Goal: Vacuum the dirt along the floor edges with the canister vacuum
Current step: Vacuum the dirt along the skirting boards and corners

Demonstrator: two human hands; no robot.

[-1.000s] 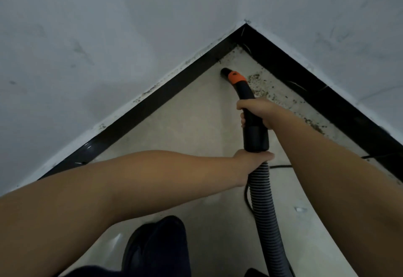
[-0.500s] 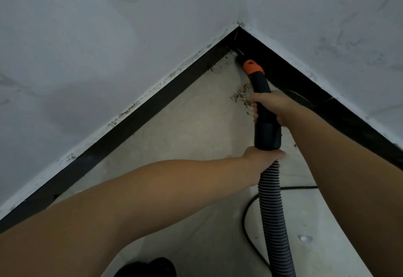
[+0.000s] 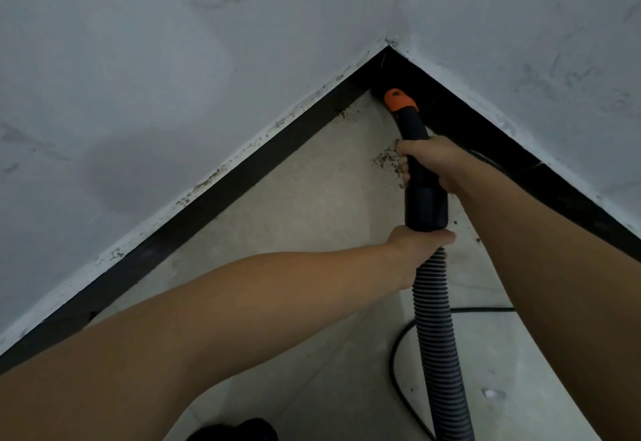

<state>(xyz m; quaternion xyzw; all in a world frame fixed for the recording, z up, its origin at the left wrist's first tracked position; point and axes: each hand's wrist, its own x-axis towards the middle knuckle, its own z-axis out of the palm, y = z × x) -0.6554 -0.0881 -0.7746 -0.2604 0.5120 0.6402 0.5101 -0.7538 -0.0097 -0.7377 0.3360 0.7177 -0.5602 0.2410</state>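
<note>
head cam | looks forward-down | close on floor corner (image 3: 347, 170)

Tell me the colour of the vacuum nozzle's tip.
Orange tip on a black nozzle, in the head view.

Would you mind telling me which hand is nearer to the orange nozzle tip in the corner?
The right hand. It grips the black tube just below the orange nozzle tip. The left hand holds further back, where the ribbed hose joins the tube.
</note>
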